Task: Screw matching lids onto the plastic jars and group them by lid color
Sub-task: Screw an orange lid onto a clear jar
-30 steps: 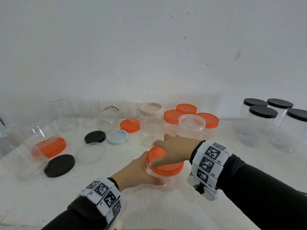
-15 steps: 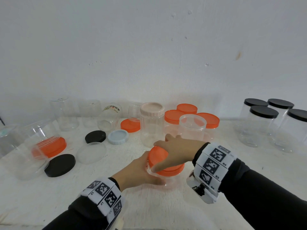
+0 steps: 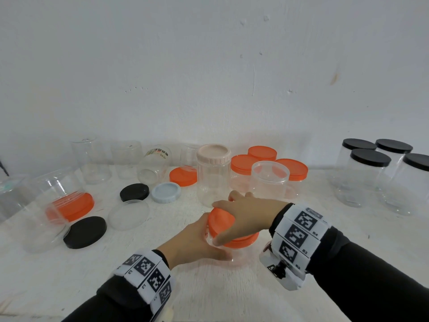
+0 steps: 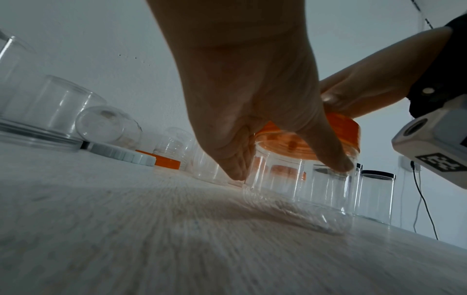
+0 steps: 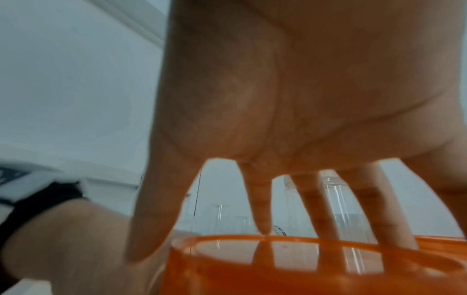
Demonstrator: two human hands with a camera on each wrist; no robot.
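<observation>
My left hand (image 3: 192,240) wraps the clear jar (image 4: 298,185) standing on the table (image 3: 69,275) in front of me — my right hand (image 3: 246,212) grips its orange lid (image 3: 234,238) from above.

Soft, even light, no harsh glare

Your head view's bright and sharp with bent edges; both wrist views run dimmer and bluish, and your right hand (image 5: 290,95) is a close-up blur

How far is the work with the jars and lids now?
Done: four black-lidded clear jars grouped at right, three orange-lidded jars at the back. In hand: the left hand holds a clear jar; the right hand grips its orange lid. Left: loose black lids and open jars.
</observation>
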